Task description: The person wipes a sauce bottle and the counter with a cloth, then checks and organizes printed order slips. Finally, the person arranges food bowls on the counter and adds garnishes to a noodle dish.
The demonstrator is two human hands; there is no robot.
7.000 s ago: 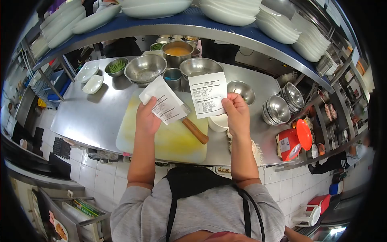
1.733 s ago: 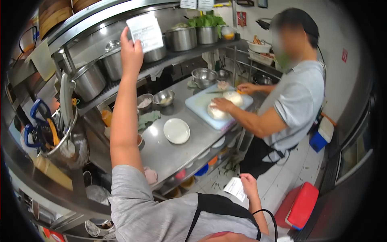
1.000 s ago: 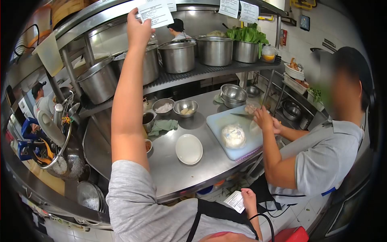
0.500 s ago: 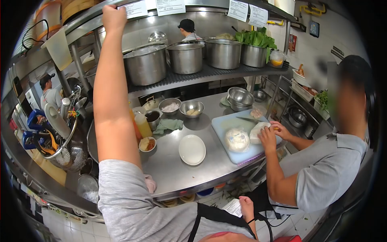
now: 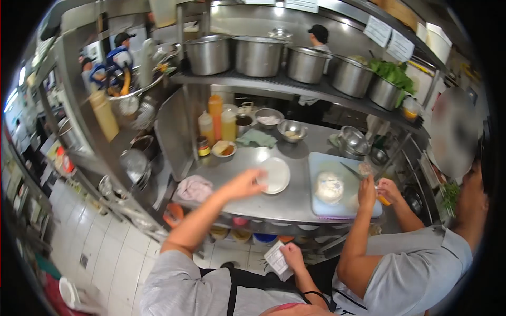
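My left hand (image 5: 246, 184) is over the steel table, beside the left edge of a white plate (image 5: 276, 176). It is somewhat blurred, but its fingers look apart and no paper shows in it. Low in the view, in front of my body, my right hand (image 5: 293, 256) pinches a printed paper slip (image 5: 278, 258). More slips (image 5: 377, 31) hang from the upper rail. A pink cloth (image 5: 194, 188) lies on the table to the left of my left hand.
At the right, a co-worker's hands (image 5: 367, 190) work over a blue cutting board (image 5: 322, 206) with a wrapped white bundle (image 5: 330, 188) and a knife. Bottles (image 5: 215, 117) and bowls (image 5: 292, 131) stand behind the plate. Pots (image 5: 258, 56) line the shelf above.
My left hand has come down from the upper rail to the table and no longer holds its slip. My right hand still holds its paper. The view has swung to the left.
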